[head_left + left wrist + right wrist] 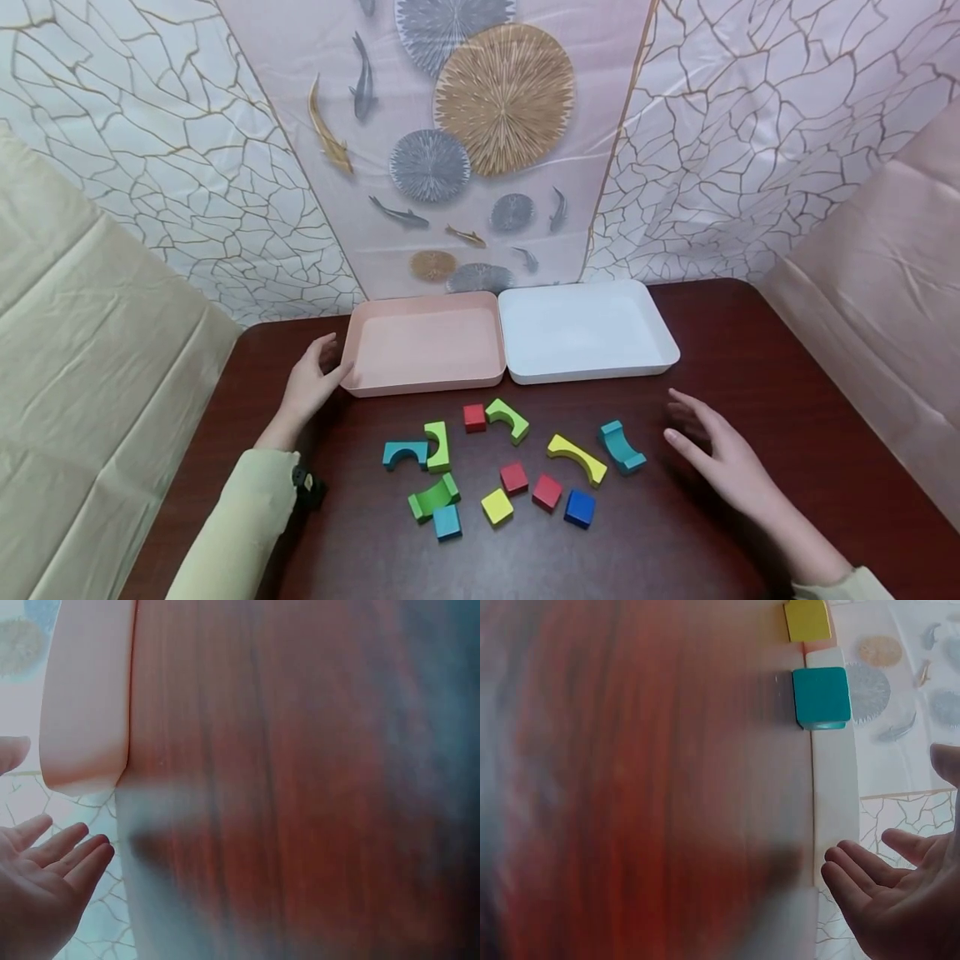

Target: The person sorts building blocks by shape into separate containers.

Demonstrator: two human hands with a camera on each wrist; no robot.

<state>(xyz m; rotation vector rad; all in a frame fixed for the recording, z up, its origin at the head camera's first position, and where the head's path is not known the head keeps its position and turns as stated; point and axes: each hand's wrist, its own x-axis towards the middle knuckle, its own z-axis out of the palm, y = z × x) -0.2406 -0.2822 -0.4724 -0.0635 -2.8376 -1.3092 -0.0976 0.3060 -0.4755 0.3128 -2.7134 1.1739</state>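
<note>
At ten o'clock on the worktop, the left hand is loosely spread and empty, fingers toward one, beside the pink tray, whose long axis runs nine to three. Nearer six, the left teal arch lies nine to three, hollow facing six; the lime arch beside it runs twelve to six, hollow toward nine. The white tray, at one, also lies lengthwise nine to three. The yellow arch runs ten to four; the right teal arch, eleven to five. Near it, at three, the relaxed right hand holds nothing, fingers toward eleven. The surface is dark reddish-brown; fish-printed cloth hangs at twelve.
</note>
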